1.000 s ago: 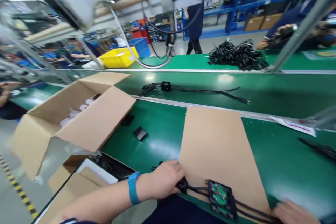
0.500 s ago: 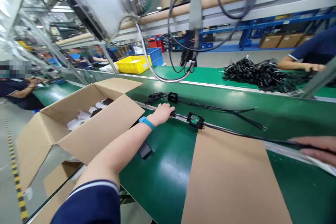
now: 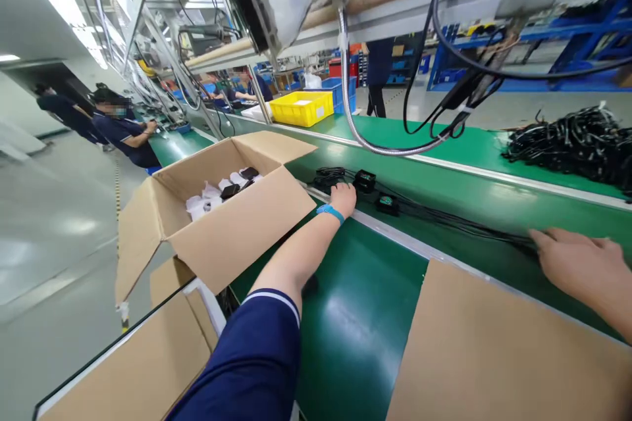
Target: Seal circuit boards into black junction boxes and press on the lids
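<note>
My left hand [image 3: 344,197], with a blue wristband, reaches across the green table to the conveyor belt [image 3: 474,200], its fingers curled down on a black cable. Just right of it lies a small black junction box with a green inside [image 3: 386,203]. Its cables [image 3: 464,227] run right along the belt to my right hand [image 3: 577,268], which lies flat on their far end with the fingers stretched out. A second black box [image 3: 364,180] with a coiled cable [image 3: 330,176] sits just beyond my left hand.
An open cardboard box [image 3: 237,223] holding white-wrapped parts stands to the left. A flat cardboard sheet [image 3: 494,355] lies in front of me. A yellow bin [image 3: 301,107] and a heap of black cables [image 3: 577,141] sit across the belt. A metal hose [image 3: 365,138] hangs overhead. A co-worker [image 3: 123,131] sits at far left.
The view has swung left and up. My left hand slid the junction box and its cable farther onto the belt, beside the other box. My right hand moved up along the cables.
</note>
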### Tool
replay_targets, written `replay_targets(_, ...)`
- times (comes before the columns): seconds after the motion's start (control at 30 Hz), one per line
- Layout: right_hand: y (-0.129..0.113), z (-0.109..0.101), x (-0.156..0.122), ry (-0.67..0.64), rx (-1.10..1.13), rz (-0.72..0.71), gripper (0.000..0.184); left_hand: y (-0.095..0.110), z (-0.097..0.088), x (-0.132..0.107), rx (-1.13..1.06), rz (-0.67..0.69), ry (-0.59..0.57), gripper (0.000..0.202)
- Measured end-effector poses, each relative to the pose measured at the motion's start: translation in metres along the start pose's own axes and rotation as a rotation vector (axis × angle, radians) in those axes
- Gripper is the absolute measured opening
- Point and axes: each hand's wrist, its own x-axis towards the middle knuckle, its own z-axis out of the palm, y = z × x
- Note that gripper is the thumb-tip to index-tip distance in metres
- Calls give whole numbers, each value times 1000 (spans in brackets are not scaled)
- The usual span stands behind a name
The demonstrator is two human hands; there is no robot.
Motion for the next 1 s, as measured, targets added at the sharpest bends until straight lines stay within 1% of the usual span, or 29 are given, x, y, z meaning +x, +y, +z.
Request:
replay_targets(0.03,-20,0,-17,-9,-27,2,42,3,-7,-15,-8,12,16,49)
replay_targets(0.1,-66,-6,-56,-4,4,-12,42,1,-27,-53,-28,74,42,48)
replay_targets(0.13,-90,-10,-77,-21,46,-36,43,-6,-40,-76,-42,120,53,45)
replay_targets(0.17,-115,-14,-97,-33,90,-51,42,-18,-54,-100,-55,176,66,37)
replay_targets(0.2,-138,-17,-118,-45,137,-85,43,-36,-69,-125,-71,250,111,33)
replay_targets(0.23,-158,-19,-136,-48,180,-105,43,-59,-83,-149,-79,254,169,35)
replay_targets(0.27,-176,-20,-152,-49,215,-115,45,-86,-94,-172,-83,186,243,40)
replay_targets(0.3,-189,-20,-166,-47,244,-118,47,-116,-103,-192,-81,87,319,45)
replay_targets(0.33,-199,-20,-177,-39,271,-111,50,-145,-109,-209,-63,-41,385,49)
replay_targets(0.37,-205,-20,-185,-31,297,-99,52,-173,-112,-224,-33,-182,416,54)
replay_targets(0.4,-209,-21,-190,-24,323,-87,53,-199,-111,-235,-6,-311,402,60)
replay_targets(0.43,-210,-21,-192,-19,349,-75,54,-220,-107,-243,9,-407,305,66)
replay_targets(0.47,-209,-22,-193,-20,371,-69,54,-237,-102,-248,17,-488,182,71)
replay_targets(0.5,-208,-24,-193,-22,389,-65,53,-249,-96,-251,27,-491,73,75)
replay_targets(0.53,-207,-25,-193,-23,401,-62,53,-258,-89,-252,41,-495,3,77)
replay_targets(0.57,-207,-25,-192,-20,407,-60,52,-263,-83,-252,49,-490,-54,78)
replay_targets(0.6,-207,-26,-193,-14,410,-57,51,-266,-77,-251,59,-485,-86,78)
replay_targets(0.67,-209,-25,-197,-2,408,-55,50,-267,-70,-248,84,-501,-97,74)
replay_targets(0.73,-210,-22,-206,7,400,-71,49,-265,-67,-246,117,-533,-72,70)
replay_targets(0.8,-209,-17,-217,20,399,-95,49,-262,-68,-247,133,-568,-50,67)
replay_targets(0.9,-205,-4,-233,43,430,-93,48,-253,-72,-251,88,-608,-86,61)
replay_targets(0.97,-202,5,-238,51,462,-89,52,-246,-76,-254,50,-636,-119,57)
replay_targets(1.0,-201,8,-238,60,478,-65,58,-243,-77,-256,34,-642,-130,55)
